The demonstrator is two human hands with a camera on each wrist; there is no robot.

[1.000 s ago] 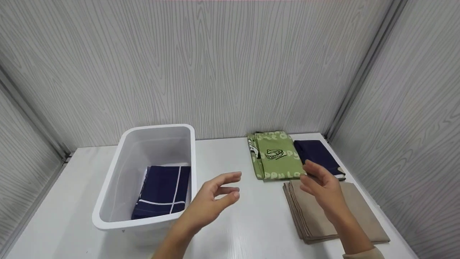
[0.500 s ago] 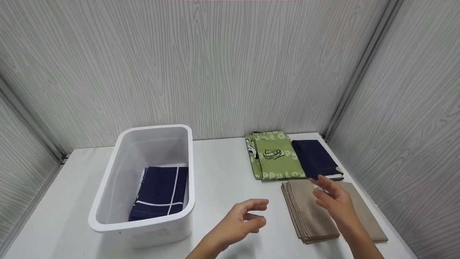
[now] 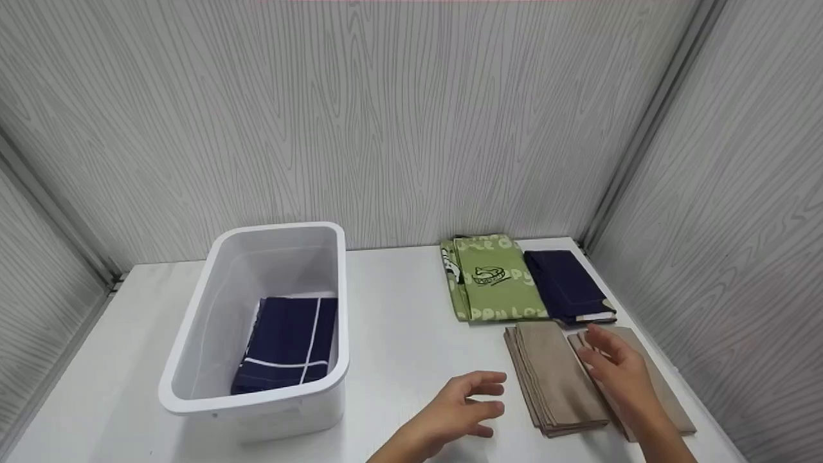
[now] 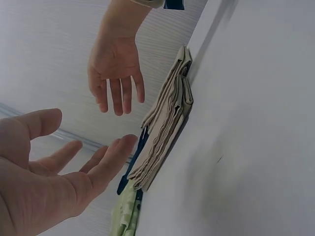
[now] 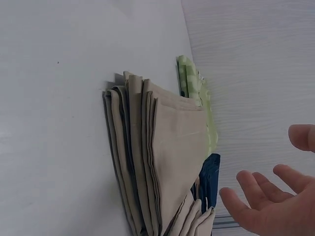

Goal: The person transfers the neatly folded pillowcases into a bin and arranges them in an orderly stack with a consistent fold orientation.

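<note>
Two folded beige cloths lie side by side at the right of the table. My left hand (image 3: 464, 411), fingers spread and slightly bent, hovers left of the nearer beige cloth (image 3: 556, 379) and holds nothing. Over the other beige cloth (image 3: 665, 386) hangs my right hand (image 3: 620, 373), its fingers loosely bent and nothing in them. In the left wrist view both hands face each other, apart from the cloths. Behind them lie a green printed folded cloth (image 3: 505, 283) and a navy folded cloth (image 3: 569, 286).
A white plastic bin (image 3: 344, 308) stands at the left, with a navy white-striped folded cloth (image 3: 289, 341) inside. Grained panels (image 3: 386, 128) close off the back and both sides of the white table (image 3: 398, 289).
My left hand has moved right and nearer, away from the bin toward the beige cloths. The right hand has shifted right and lower, uncovering more of the navy cloth.
</note>
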